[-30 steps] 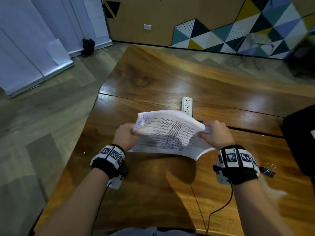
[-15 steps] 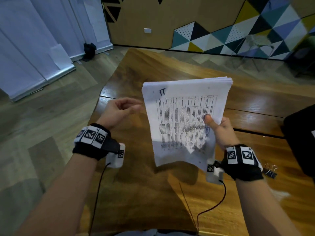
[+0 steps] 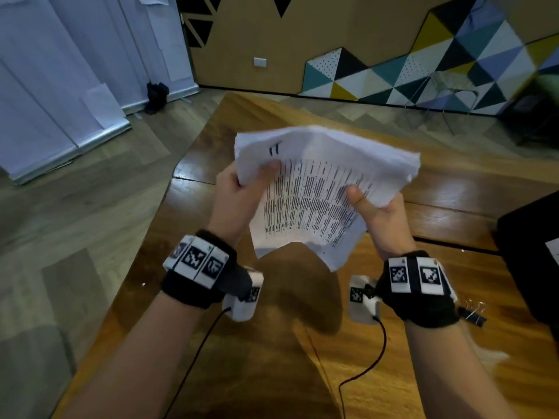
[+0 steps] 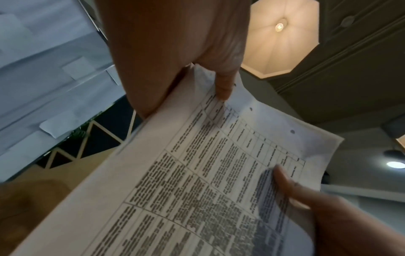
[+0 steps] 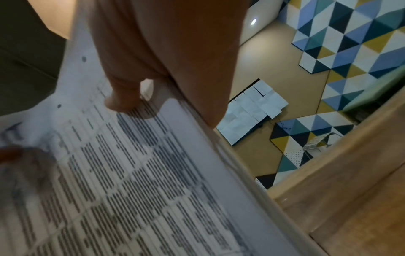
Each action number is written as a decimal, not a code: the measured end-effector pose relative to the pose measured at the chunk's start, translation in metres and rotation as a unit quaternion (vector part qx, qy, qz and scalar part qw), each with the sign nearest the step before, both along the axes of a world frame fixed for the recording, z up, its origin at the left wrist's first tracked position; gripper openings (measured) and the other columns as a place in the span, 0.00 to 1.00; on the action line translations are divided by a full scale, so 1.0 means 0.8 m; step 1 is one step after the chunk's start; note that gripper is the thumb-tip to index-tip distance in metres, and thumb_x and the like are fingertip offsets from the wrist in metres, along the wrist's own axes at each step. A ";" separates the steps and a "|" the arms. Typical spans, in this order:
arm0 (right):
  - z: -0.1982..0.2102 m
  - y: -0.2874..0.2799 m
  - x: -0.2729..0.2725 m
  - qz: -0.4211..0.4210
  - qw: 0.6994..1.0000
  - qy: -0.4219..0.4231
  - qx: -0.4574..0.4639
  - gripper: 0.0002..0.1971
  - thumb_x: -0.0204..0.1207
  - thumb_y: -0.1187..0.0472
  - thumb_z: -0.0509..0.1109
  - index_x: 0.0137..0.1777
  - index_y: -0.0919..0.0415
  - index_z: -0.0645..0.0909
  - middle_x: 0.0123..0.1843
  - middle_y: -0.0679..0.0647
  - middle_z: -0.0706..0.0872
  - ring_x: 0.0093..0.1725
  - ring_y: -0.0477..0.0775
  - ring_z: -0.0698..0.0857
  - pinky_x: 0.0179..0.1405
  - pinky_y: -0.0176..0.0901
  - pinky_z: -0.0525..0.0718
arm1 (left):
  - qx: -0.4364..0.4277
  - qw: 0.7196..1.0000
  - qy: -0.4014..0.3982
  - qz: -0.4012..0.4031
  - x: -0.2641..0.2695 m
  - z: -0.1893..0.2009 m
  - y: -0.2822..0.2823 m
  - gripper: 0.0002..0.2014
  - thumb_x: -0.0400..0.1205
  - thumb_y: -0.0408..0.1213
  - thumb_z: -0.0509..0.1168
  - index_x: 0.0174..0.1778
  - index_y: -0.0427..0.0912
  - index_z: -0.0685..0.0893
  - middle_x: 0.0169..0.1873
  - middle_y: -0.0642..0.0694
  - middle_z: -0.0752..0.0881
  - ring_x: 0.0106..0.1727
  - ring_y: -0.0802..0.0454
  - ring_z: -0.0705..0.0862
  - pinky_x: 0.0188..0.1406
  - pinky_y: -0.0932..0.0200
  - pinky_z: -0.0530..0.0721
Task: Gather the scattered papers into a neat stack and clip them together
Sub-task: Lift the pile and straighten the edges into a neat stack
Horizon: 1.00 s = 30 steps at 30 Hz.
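A stack of printed papers (image 3: 314,192) with table text is held in the air above the wooden table (image 3: 272,343). My left hand (image 3: 242,189) grips its left edge, thumb on the top sheet. My right hand (image 3: 372,210) grips the right edge, thumb pressed on the print. The sheets bow upward between both hands. In the left wrist view the papers (image 4: 197,181) fill the frame with my left thumb on top. The right wrist view shows the papers (image 5: 131,173) under my right thumb. A black binder clip (image 3: 473,314) lies on the table just right of my right wrist.
A black object (image 3: 535,261) sits at the table's right edge. Cables (image 3: 363,373) run from both wrist devices over the table. Wood floor lies to the left of the table, and a patterned wall stands behind.
My left hand, free half a second ago, has taken hold of the stack's left edge. The stack has tipped from upright in the right hand to bowed between both hands.
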State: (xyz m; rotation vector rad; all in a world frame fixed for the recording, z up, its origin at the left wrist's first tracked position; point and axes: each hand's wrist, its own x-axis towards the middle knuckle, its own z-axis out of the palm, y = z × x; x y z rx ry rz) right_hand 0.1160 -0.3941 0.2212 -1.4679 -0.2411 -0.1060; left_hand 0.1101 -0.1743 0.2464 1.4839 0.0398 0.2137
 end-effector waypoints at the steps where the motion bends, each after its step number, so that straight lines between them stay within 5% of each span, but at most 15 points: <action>1: 0.001 0.000 -0.002 0.005 1.000 0.003 0.006 0.13 0.70 0.63 0.72 0.49 0.42 0.88 0.50 0.42 0.91 0.55 0.46 0.88 0.55 0.42 0.85 | 0.011 1.000 -0.003 0.008 -0.002 -0.004 -0.002 0.02 0.77 0.38 0.71 0.43 0.45 0.87 0.39 0.48 0.90 0.39 0.56 0.89 0.38 0.59 0.89; 6: -0.019 -0.002 -0.009 0.024 0.996 0.071 -0.056 0.11 0.72 0.70 0.72 0.48 0.53 0.86 0.39 0.39 0.92 0.41 0.36 0.88 0.40 0.28 0.82 | 0.068 0.996 0.058 -0.018 -0.004 -0.036 -0.003 0.15 0.73 0.34 0.75 0.54 0.33 0.85 0.40 0.49 0.88 0.34 0.69 0.86 0.32 0.76 0.81; 9: -0.016 -0.001 -0.008 -0.003 0.995 0.080 -0.061 0.07 0.69 0.62 0.75 0.47 0.54 0.87 0.38 0.42 0.92 0.41 0.39 0.88 0.42 0.32 0.82 | 0.065 0.996 0.055 -0.037 0.000 -0.035 -0.007 0.13 0.72 0.31 0.75 0.51 0.31 0.85 0.38 0.49 0.88 0.34 0.68 0.86 0.33 0.75 0.81; 17: -0.003 -0.013 -0.007 -0.020 0.998 0.035 -0.039 0.09 0.69 0.56 0.72 0.46 0.51 0.91 0.41 0.49 0.93 0.43 0.50 0.88 0.43 0.39 0.84 | 0.078 0.994 0.050 -0.063 0.010 -0.038 -0.010 0.09 0.75 0.28 0.72 0.50 0.40 0.86 0.40 0.50 0.89 0.39 0.64 0.87 0.37 0.72 0.83; 22: -0.019 -0.017 -0.010 -0.029 0.991 0.084 -0.096 0.05 0.73 0.65 0.72 0.44 0.54 0.87 0.34 0.43 0.92 0.35 0.41 0.89 0.35 0.32 0.84 | 0.120 0.984 0.103 -0.086 0.012 -0.049 -0.012 0.16 0.75 0.24 0.69 0.58 0.39 0.85 0.47 0.51 0.89 0.42 0.67 0.87 0.38 0.77 0.83; 30: 0.007 -0.018 -0.007 -0.090 0.992 -0.023 -0.090 0.09 0.72 0.69 0.74 0.42 0.52 0.88 0.33 0.39 0.91 0.35 0.38 0.87 0.38 0.32 0.82 | 0.101 0.990 0.050 -0.084 0.007 -0.026 -0.012 0.13 0.75 0.25 0.70 0.44 0.50 0.86 0.37 0.55 0.90 0.39 0.66 0.89 0.36 0.72 0.85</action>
